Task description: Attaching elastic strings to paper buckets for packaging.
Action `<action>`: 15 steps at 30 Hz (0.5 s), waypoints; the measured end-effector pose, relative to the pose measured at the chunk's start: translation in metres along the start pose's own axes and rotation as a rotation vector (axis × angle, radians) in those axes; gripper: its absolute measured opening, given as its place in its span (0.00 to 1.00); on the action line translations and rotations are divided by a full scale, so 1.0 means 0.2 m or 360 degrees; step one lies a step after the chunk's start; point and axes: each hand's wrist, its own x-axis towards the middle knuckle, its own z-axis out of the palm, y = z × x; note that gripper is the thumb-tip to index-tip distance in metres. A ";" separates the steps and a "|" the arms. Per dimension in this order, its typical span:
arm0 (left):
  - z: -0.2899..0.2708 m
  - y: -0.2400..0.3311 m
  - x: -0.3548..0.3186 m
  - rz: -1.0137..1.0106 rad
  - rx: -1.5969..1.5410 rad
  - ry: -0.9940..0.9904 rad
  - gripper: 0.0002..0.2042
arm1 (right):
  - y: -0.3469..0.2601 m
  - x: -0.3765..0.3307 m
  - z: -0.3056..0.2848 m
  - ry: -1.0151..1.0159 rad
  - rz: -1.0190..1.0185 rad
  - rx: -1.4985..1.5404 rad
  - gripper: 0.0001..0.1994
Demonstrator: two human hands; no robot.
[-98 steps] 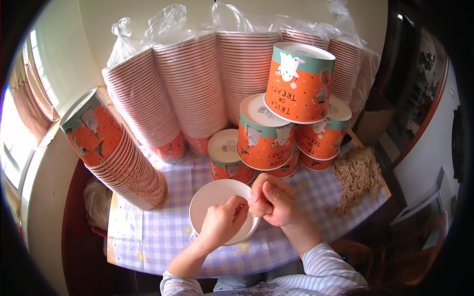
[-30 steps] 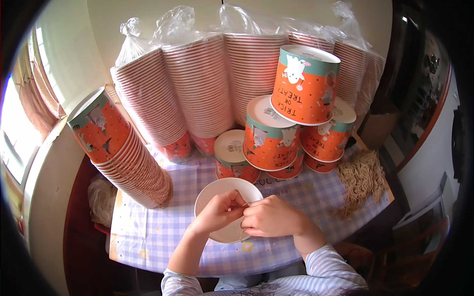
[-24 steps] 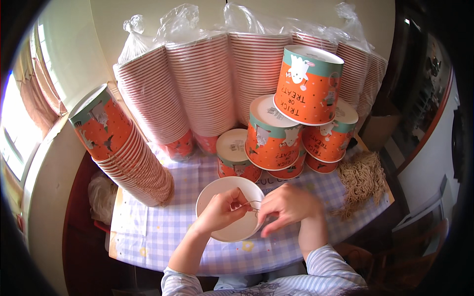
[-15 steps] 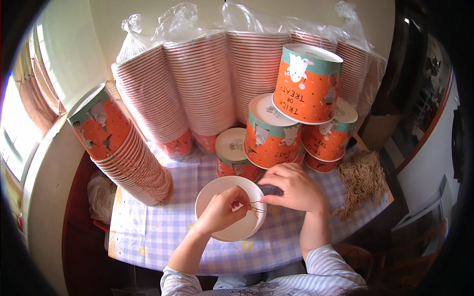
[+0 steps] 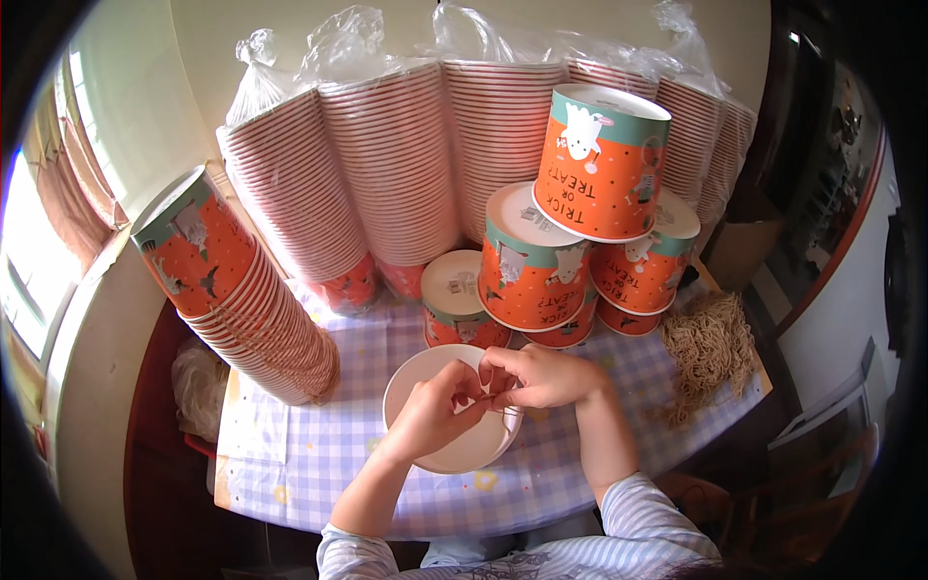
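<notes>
Left hand (image 5: pixel 433 414), right hand (image 5: pixel 543 375): fingertips pinching thin cord (image 5: pixel 506 418) between them, I'd guess for fine control, over an open paper bucket (image 5: pixel 454 458).

From here I can see dark lettering (image 5: pixel 570 191) in three short lines, upside down on the topmost orange tub (image 5: pixel 619 159), with similar inverted lines on the lower-left tub (image 5: pixel 527 280) and lower-right tub (image 5: pixel 657 275) beneath that topmost one.
</notes>
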 end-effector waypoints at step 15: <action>0.12 0.03 -0.04 0.0275 0.0977 0.0176 0.07 | 0.06 -0.01 -0.01 0.0177 -0.0124 0.0138 0.11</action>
